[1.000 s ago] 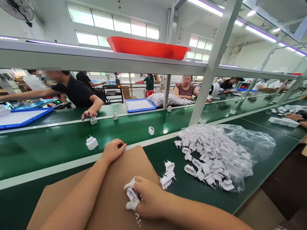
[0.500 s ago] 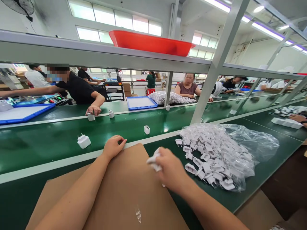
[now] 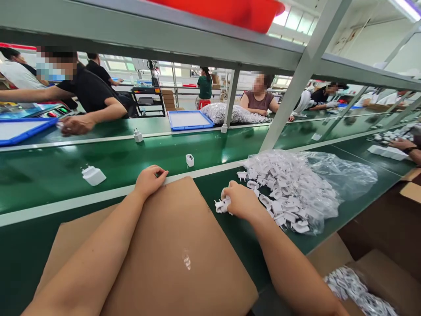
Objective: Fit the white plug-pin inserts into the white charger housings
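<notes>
My right hand [image 3: 238,199] is closed around white plug shells [image 3: 223,205], whose pins stick out to the left of the fingers. It is low over the green work surface, between the cardboard and a heap of similar white plug shells [image 3: 289,193] in a clear plastic bag. My left hand [image 3: 150,181] rests at the far edge of the brown cardboard [image 3: 184,245], fingers curled in and nothing visible in them. On the green belt [image 3: 158,162] beyond lie a white charger plug [image 3: 94,175] and a small white adapter housing [image 3: 190,160].
A grey frame post [image 3: 296,92] rises behind the bag, under a shelf holding a red tray [image 3: 230,13]. Across the belt, a co-worker's hand [image 3: 77,125] is near a blue-rimmed tray [image 3: 26,131]. A box [image 3: 378,263] with white parts stands lower right.
My right hand has moved from over the cardboard to the green surface beside it, still holding white plug shells. The view has tilted down. The co-worker's hand has left the belt edge.
</notes>
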A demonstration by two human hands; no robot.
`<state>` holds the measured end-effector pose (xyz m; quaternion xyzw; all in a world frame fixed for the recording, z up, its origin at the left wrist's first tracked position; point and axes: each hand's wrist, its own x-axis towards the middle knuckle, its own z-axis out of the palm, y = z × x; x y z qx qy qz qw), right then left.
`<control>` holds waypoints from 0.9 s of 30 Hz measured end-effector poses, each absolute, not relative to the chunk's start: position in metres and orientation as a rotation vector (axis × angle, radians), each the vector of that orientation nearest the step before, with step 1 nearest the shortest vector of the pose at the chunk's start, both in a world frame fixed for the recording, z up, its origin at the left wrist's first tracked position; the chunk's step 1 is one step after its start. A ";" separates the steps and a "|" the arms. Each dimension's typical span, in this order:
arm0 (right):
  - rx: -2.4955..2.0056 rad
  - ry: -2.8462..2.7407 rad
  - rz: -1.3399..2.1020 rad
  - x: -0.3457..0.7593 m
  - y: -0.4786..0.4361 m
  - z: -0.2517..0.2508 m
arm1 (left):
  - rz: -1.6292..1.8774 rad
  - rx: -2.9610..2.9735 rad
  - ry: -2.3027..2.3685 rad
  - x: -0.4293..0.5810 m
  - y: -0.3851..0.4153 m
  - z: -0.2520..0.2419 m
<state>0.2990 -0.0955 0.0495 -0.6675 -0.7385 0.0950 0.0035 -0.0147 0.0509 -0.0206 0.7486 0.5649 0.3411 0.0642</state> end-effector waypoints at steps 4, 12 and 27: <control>-1.968 -2.130 0.413 0.304 -0.086 0.043 | 1.007 2.252 1.717 -0.014 0.051 -0.020; -1.656 -1.946 0.612 0.294 -0.078 0.023 | 1.012 2.238 1.688 -0.011 0.049 -0.017; -1.208 -1.983 0.601 0.279 -0.088 0.022 | 0.890 2.250 1.597 -0.011 0.047 -0.019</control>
